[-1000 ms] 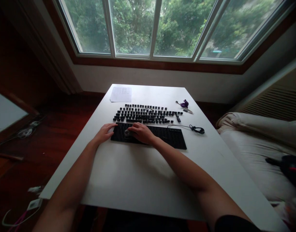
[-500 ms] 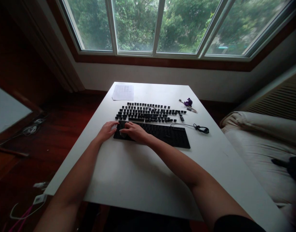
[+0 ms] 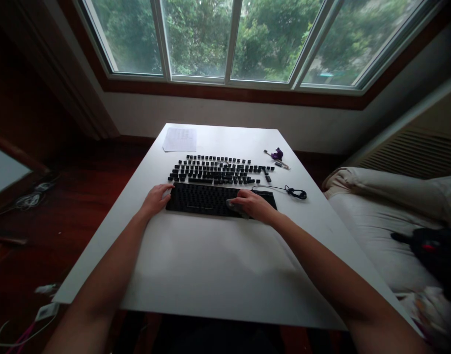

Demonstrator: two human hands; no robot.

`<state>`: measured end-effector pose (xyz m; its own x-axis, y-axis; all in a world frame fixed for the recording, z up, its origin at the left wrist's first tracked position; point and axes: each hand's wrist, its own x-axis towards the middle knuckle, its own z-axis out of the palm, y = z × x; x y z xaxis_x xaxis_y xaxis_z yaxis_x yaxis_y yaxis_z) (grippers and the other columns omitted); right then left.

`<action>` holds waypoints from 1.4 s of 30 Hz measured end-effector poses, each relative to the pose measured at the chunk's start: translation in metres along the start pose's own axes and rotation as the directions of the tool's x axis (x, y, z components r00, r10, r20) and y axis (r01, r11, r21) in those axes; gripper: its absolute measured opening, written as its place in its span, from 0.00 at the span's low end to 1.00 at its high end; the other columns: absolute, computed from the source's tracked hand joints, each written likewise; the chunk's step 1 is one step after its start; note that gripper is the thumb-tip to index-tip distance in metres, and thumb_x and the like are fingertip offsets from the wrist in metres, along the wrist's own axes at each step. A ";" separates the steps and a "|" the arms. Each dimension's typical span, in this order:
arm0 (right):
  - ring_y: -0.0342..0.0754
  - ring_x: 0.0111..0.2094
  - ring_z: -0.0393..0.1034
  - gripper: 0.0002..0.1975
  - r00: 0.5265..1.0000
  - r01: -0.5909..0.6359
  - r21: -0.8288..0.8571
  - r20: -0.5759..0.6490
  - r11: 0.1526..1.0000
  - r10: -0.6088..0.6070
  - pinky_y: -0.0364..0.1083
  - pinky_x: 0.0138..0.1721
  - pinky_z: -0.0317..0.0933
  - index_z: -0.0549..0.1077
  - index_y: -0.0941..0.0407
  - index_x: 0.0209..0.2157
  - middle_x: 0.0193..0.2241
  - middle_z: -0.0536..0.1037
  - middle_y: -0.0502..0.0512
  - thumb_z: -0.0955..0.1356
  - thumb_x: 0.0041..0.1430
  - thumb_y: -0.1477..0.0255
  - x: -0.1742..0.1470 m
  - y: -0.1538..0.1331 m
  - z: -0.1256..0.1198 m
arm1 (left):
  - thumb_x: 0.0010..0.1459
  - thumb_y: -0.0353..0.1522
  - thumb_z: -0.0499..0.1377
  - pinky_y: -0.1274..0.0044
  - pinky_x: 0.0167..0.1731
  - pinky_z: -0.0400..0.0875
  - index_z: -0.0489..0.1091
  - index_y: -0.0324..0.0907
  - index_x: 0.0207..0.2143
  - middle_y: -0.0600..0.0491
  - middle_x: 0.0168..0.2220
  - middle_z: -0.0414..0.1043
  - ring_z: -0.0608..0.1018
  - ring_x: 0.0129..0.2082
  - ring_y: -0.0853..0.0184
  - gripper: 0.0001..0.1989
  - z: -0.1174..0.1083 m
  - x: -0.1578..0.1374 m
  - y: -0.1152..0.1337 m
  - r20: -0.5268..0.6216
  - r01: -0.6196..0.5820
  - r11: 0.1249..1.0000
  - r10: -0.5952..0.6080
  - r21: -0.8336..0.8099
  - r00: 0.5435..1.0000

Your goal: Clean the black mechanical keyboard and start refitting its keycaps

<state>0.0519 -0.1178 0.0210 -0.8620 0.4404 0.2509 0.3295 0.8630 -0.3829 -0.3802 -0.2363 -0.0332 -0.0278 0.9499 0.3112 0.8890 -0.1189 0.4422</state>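
Note:
A black keyboard base (image 3: 199, 199), its keycaps off, lies across the white table. My left hand (image 3: 156, 199) grips its left end between thumb and fingers. Toward the keyboard's right part, my right hand (image 3: 255, 204) is closed on a crumpled greyish wipe (image 3: 237, 208) and presses it against the surface; some of the wipe is hidden under the hand. Loose black keycaps (image 3: 211, 174) stand in rows just behind the keyboard. Its cable (image 3: 298, 193) lies coiled to the right.
A printed sheet (image 3: 180, 140) lies at the table's back left. At the back right are a purple item (image 3: 277, 154), a brush (image 3: 267, 152) and a small slim tool (image 3: 282, 165). A light-covered bed or couch (image 3: 369, 231) borders the table's right side.
My right hand has swept from the keyboard's left end to its right part with the wipe. My left hand stays at the left end. The camera view has shifted slightly.

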 end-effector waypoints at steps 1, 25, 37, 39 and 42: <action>0.50 0.41 0.69 0.20 0.999 -0.034 0.021 -0.007 0.999 0.034 0.49 0.46 0.65 0.79 0.49 0.49 0.41 0.74 0.57 0.65 0.60 0.80 -0.011 0.005 -0.007 | 0.61 0.34 0.53 0.63 0.61 0.63 0.70 0.45 0.57 0.49 0.57 0.72 0.71 0.57 0.56 0.22 0.000 0.000 0.001 -0.002 0.001 1.000 -0.001 -0.003 1.000; 0.50 0.45 0.67 0.17 0.960 0.165 0.155 -0.252 0.974 -0.122 0.50 0.48 0.66 0.75 0.49 0.55 0.42 0.72 0.56 0.66 0.66 0.75 0.081 -0.092 0.054 | 0.58 0.32 0.54 0.62 0.59 0.65 0.71 0.45 0.55 0.48 0.54 0.74 0.73 0.55 0.56 0.22 0.000 0.001 -0.002 -0.016 0.056 0.998 -0.057 -0.033 0.998; 0.50 0.43 0.61 0.18 0.988 0.154 -0.059 -0.015 0.986 -0.155 0.44 0.40 0.60 0.75 0.44 0.53 0.42 0.68 0.55 0.66 0.65 0.76 0.137 -0.117 0.113 | 0.59 0.34 0.54 0.61 0.60 0.64 0.70 0.44 0.56 0.47 0.55 0.73 0.73 0.56 0.55 0.22 0.004 0.001 -0.009 0.001 0.068 0.997 -0.068 -0.040 0.998; 0.49 0.43 0.63 0.19 0.993 0.120 -0.031 0.014 0.992 -0.120 0.44 0.41 0.60 0.76 0.45 0.53 0.41 0.68 0.54 0.67 0.63 0.77 0.120 -0.107 0.100 | 0.60 0.33 0.53 0.61 0.60 0.65 0.70 0.44 0.56 0.47 0.55 0.73 0.72 0.56 0.55 0.22 0.005 0.001 -0.009 0.002 0.070 0.997 -0.070 -0.032 0.998; 0.48 0.42 0.65 0.20 0.997 0.068 -0.005 0.031 0.998 -0.068 0.45 0.44 0.61 0.78 0.47 0.51 0.40 0.69 0.54 0.67 0.61 0.80 0.090 -0.087 0.076 | 0.60 0.33 0.53 0.61 0.60 0.65 0.70 0.44 0.56 0.47 0.55 0.73 0.73 0.56 0.55 0.22 0.005 0.001 -0.009 0.004 0.069 0.997 -0.069 -0.033 0.998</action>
<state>-0.0835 -0.1719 0.0087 -0.8938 0.3730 0.2488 0.2721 0.8923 -0.3602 -0.3859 -0.2330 -0.0411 -0.0870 0.9570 0.2766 0.8692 -0.0627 0.4905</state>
